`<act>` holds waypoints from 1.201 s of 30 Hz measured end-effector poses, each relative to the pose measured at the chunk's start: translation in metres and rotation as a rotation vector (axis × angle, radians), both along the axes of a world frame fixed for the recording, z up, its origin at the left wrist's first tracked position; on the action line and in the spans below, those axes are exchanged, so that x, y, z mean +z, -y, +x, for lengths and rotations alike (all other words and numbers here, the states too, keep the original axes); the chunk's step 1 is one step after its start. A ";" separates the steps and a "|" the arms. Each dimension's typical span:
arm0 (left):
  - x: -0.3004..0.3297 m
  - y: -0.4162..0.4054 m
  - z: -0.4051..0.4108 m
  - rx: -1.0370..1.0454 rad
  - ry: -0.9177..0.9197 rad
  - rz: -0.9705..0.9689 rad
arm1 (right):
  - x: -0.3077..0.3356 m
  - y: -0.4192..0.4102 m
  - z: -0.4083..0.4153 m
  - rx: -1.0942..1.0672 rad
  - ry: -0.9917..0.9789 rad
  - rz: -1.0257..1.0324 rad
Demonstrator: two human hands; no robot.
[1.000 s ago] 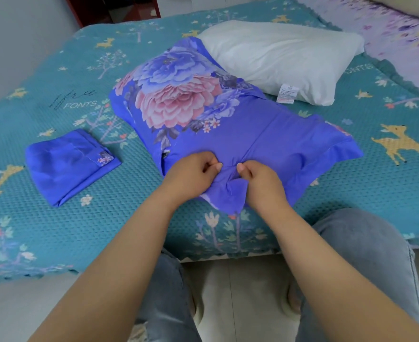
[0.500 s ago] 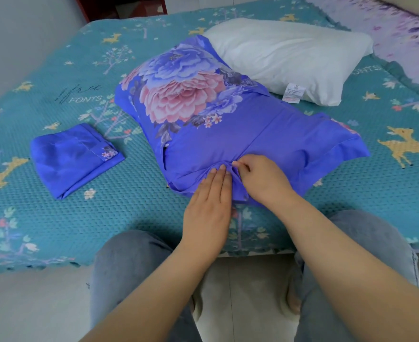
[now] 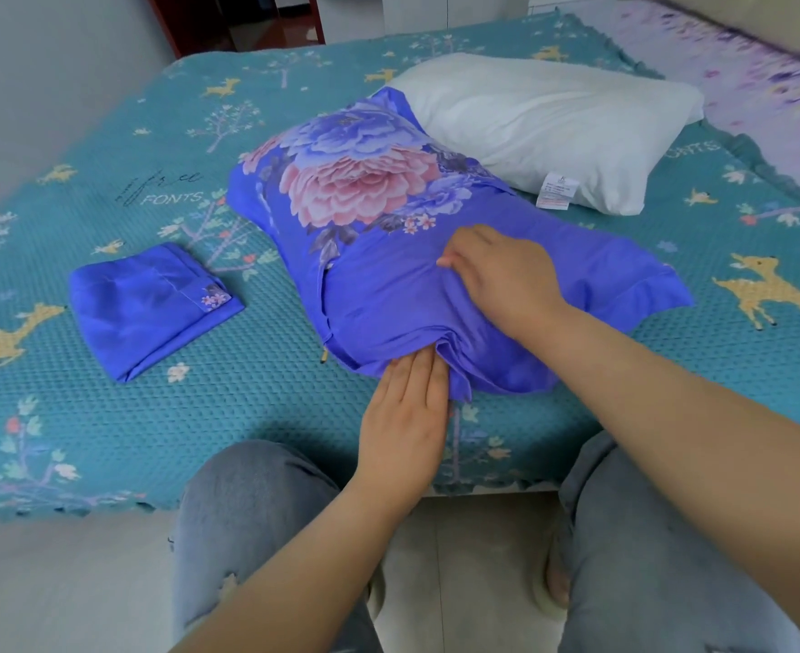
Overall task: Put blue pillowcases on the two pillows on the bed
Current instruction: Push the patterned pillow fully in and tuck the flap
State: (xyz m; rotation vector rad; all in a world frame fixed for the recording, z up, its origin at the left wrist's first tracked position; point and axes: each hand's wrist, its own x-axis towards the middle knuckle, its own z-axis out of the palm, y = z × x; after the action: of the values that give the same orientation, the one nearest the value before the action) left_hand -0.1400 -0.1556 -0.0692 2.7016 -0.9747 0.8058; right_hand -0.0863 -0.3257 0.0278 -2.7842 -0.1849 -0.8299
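Nearest the camera, two knees in faded grey-blue jeans (image 3: 247, 501) frame a strip of pale floor at the foot of the bed (image 3: 256, 417), which is spread with a teal quilted cover printed with deer and trees. Over the bed's near edge, the left hand (image 3: 405, 419) lies flat with fingers straight and together, fingertips pushed into the bunched blue cloth at the near end of the covered pillow (image 3: 388, 256); it grips nothing. A little farther in, the right hand (image 3: 502, 275) rests palm down on top of that pillow, fingers loosely spread and pressing on the fabric, not clamped on it. The blue pillowcase on this pillow carries a large pink and blue flower print at its far end, and the pillow lies slantwise across the middle of the bed. To its left, well apart, a second blue pillowcase (image 3: 146, 308) lies folded on the cover. Beyond, touching the covered pillow's far end, lies a bare white pillow (image 3: 549, 120) with a small label at its near edge.
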 end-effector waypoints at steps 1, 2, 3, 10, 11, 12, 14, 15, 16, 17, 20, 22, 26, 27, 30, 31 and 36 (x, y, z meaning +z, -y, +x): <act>-0.002 0.000 -0.001 0.003 0.002 0.008 | 0.006 0.003 0.003 -0.005 -0.004 0.041; -0.003 0.001 -0.002 0.003 0.004 0.021 | 0.013 0.005 0.006 -0.003 0.004 0.081; -0.003 0.002 -0.002 0.001 0.007 0.034 | 0.018 0.005 0.008 0.002 0.011 0.133; 0.016 0.007 0.008 0.014 0.050 0.104 | 0.026 0.007 0.015 -0.036 -0.108 0.393; 0.021 0.008 0.012 0.020 0.062 0.114 | 0.027 0.009 0.017 -0.037 -0.162 0.388; 0.027 0.011 0.018 0.024 0.077 0.115 | 0.028 0.011 0.020 -0.035 -0.212 0.373; 0.040 0.019 0.031 0.029 0.105 0.104 | 0.031 0.016 0.024 -0.027 -0.279 0.346; 0.046 0.023 0.038 0.029 0.114 0.112 | 0.031 0.020 0.026 -0.025 -0.302 0.348; 0.050 0.026 0.044 0.027 0.119 0.129 | 0.030 0.023 0.027 -0.028 -0.324 0.361; 0.053 0.032 0.050 0.027 0.121 0.145 | 0.029 0.027 0.028 -0.034 -0.345 0.374; 0.052 0.044 0.059 0.041 0.093 0.141 | 0.017 0.035 0.029 -0.051 -0.393 0.417; 0.049 0.050 0.059 0.053 0.048 0.114 | 0.008 0.036 0.030 -0.087 -0.380 0.461; 0.046 0.047 0.053 0.069 -0.069 0.153 | 0.010 0.024 0.033 -0.141 -0.247 0.405; 0.045 0.043 0.050 0.072 -0.099 0.173 | 0.013 0.021 0.035 -0.146 -0.213 0.376; 0.037 0.029 0.030 0.042 -0.166 0.197 | 0.018 0.016 0.041 -0.191 -0.176 0.319; 0.032 0.023 0.021 0.033 -0.165 0.201 | 0.017 0.016 0.043 -0.218 -0.173 0.324; 0.015 -0.005 -0.007 0.052 -0.040 0.092 | 0.004 0.000 0.039 -0.221 -0.181 0.246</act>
State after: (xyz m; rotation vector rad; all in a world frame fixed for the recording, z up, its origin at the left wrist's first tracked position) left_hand -0.1473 -0.1511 -0.0542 2.8208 -0.9589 0.7301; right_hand -0.0476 -0.3260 0.0322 -2.6549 0.2430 -0.5946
